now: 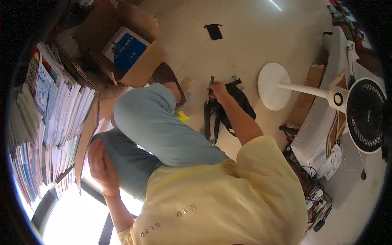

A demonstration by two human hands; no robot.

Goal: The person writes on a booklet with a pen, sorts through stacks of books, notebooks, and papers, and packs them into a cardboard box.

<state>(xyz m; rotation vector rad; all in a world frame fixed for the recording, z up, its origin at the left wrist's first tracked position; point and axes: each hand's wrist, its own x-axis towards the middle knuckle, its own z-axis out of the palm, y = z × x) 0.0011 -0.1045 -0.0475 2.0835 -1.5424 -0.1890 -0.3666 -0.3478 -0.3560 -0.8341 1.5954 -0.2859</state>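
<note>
My right hand [219,91] is closed round a thin dark object [211,81], too small to make out, above the straps of a black bag [241,102]. The bag lies on the floor with its straps [207,122] trailing beside it. At the left, my left hand [102,165] is next to my bent leg, its fingers blurred but seemingly stretched out, with nothing visible in them.
Stacked books and papers [61,106] stand at the left, near an open cardboard box [141,67] holding a blue-and-white package [130,51]. A small black pouch [214,32] lies on the floor. A white fan [304,90] is at the right, beside a mattress [316,134].
</note>
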